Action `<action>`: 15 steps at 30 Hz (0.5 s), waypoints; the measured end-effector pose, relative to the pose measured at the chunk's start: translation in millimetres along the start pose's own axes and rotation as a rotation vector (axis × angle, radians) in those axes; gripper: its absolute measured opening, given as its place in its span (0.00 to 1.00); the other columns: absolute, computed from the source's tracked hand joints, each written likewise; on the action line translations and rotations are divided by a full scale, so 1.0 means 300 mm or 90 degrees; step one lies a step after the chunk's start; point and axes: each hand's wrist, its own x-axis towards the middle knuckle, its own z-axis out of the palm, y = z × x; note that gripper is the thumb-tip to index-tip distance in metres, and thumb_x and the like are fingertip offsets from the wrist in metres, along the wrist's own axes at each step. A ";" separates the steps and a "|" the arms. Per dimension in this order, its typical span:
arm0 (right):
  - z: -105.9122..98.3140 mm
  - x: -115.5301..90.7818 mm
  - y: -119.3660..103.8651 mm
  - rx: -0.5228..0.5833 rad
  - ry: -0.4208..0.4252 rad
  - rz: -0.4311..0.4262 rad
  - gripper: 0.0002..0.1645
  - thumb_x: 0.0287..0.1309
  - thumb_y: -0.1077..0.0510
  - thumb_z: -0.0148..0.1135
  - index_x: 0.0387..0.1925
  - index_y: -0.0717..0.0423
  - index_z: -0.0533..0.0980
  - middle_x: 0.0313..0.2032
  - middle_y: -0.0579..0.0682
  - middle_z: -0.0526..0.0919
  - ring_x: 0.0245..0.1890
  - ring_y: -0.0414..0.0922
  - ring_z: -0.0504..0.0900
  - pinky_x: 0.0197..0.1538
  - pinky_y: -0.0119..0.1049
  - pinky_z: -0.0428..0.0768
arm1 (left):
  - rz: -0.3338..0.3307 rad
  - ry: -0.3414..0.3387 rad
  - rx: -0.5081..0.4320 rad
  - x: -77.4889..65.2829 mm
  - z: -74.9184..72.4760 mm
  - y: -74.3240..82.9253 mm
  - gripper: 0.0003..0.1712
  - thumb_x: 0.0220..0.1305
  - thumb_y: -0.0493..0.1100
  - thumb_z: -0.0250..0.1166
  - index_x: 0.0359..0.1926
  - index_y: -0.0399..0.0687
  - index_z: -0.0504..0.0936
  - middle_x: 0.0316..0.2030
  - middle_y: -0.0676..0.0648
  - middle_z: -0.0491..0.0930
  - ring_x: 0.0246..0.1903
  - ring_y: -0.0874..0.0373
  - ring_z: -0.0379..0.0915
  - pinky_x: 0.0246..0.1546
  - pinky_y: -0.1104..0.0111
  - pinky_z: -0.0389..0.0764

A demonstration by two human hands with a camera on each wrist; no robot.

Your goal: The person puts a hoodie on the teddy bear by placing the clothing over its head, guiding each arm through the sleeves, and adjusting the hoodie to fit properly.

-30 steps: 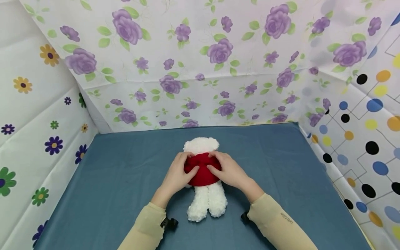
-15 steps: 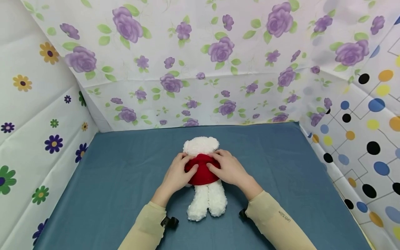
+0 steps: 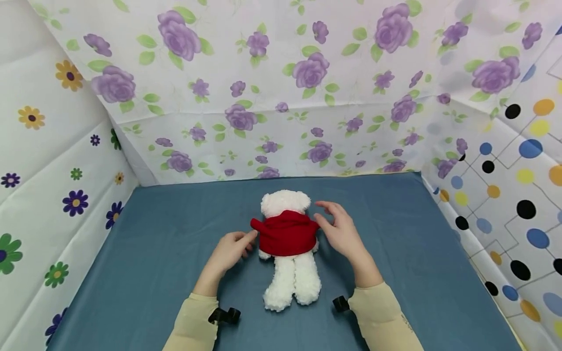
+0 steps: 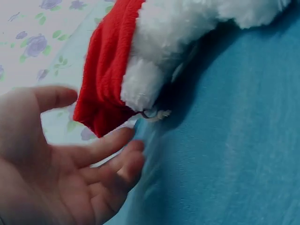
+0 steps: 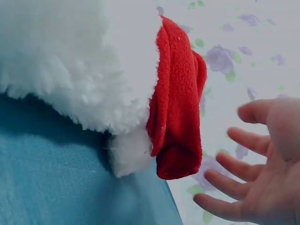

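Note:
A white plush bear [image 3: 292,282] lies stretched out on the blue cloth, head toward the back. Over its torso lies a small red shirt [image 3: 288,234], with its sleeves sticking out to both sides. My left hand [image 3: 234,247] is at the left sleeve; in the left wrist view its thumb and forefinger [image 4: 108,145] stand on either side of the red sleeve end [image 4: 101,123] without pinching it. My right hand [image 3: 341,230] is by the right sleeve with fingers spread. The right wrist view shows a gap between those fingers [image 5: 234,187] and the sleeve [image 5: 180,161].
A blue cloth [image 3: 175,273] covers the table. Floral sheets [image 3: 281,141] hang behind it and on the left [image 3: 48,234]; a dotted sheet [image 3: 505,234] stands on the right. A thin pale cord [image 4: 157,115] shows by the bear's paw.
Both hands have let go of the red shirt and moved outward, left hand left and down, right hand right. The shirt's sleeves now stick out at the sides.

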 end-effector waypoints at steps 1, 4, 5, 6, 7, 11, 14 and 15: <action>-0.001 0.000 0.000 0.002 -0.017 0.003 0.27 0.80 0.46 0.59 0.73 0.52 0.74 0.73 0.57 0.71 0.71 0.60 0.72 0.64 0.62 0.77 | -0.008 -0.038 -0.008 -0.002 0.002 0.000 0.28 0.78 0.62 0.62 0.45 0.40 0.89 0.33 0.43 0.84 0.28 0.50 0.78 0.30 0.61 0.76; 0.001 -0.001 -0.001 0.011 -0.054 0.008 0.30 0.81 0.46 0.60 0.75 0.54 0.72 0.74 0.57 0.70 0.71 0.61 0.72 0.67 0.61 0.76 | -0.005 -0.105 -0.024 -0.002 0.018 0.001 0.27 0.76 0.63 0.64 0.46 0.42 0.89 0.32 0.44 0.83 0.26 0.51 0.76 0.31 0.61 0.75; 0.001 -0.001 -0.001 0.015 -0.057 0.009 0.30 0.81 0.46 0.60 0.75 0.54 0.72 0.74 0.57 0.70 0.71 0.61 0.72 0.67 0.62 0.75 | 0.002 -0.117 -0.029 -0.002 0.026 0.002 0.26 0.76 0.63 0.64 0.44 0.43 0.88 0.31 0.44 0.82 0.25 0.51 0.74 0.31 0.61 0.74; 0.000 -0.001 -0.002 0.019 -0.057 0.010 0.30 0.80 0.46 0.60 0.74 0.54 0.73 0.74 0.57 0.70 0.71 0.61 0.72 0.67 0.62 0.75 | 0.008 -0.124 -0.039 -0.001 0.035 0.003 0.25 0.76 0.62 0.64 0.44 0.43 0.87 0.30 0.44 0.81 0.24 0.51 0.73 0.31 0.61 0.74; -0.001 -0.001 -0.004 0.021 -0.055 0.011 0.29 0.80 0.46 0.60 0.74 0.54 0.73 0.74 0.57 0.70 0.71 0.61 0.73 0.67 0.62 0.75 | 0.011 -0.128 -0.049 -0.001 0.043 0.005 0.24 0.76 0.62 0.65 0.44 0.44 0.87 0.29 0.44 0.80 0.23 0.52 0.72 0.30 0.61 0.73; -0.013 -0.002 -0.004 0.027 -0.045 0.011 0.28 0.80 0.46 0.61 0.73 0.51 0.74 0.73 0.57 0.70 0.71 0.62 0.73 0.67 0.62 0.75 | 0.010 -0.116 -0.087 0.000 0.073 0.011 0.22 0.76 0.59 0.66 0.43 0.44 0.85 0.24 0.44 0.74 0.21 0.53 0.68 0.28 0.61 0.70; -0.022 -0.005 0.003 0.028 -0.044 0.012 0.29 0.80 0.46 0.61 0.74 0.51 0.74 0.74 0.57 0.70 0.71 0.63 0.73 0.68 0.62 0.74 | 0.009 -0.106 -0.103 0.002 0.089 0.011 0.21 0.76 0.58 0.67 0.45 0.43 0.86 0.26 0.46 0.75 0.21 0.53 0.69 0.28 0.62 0.70; -0.024 -0.006 0.004 0.031 -0.045 0.014 0.29 0.80 0.46 0.61 0.74 0.52 0.73 0.74 0.58 0.69 0.71 0.63 0.73 0.68 0.62 0.74 | 0.009 -0.105 -0.107 0.005 0.094 0.010 0.21 0.76 0.58 0.67 0.46 0.42 0.86 0.27 0.46 0.76 0.22 0.53 0.69 0.29 0.62 0.71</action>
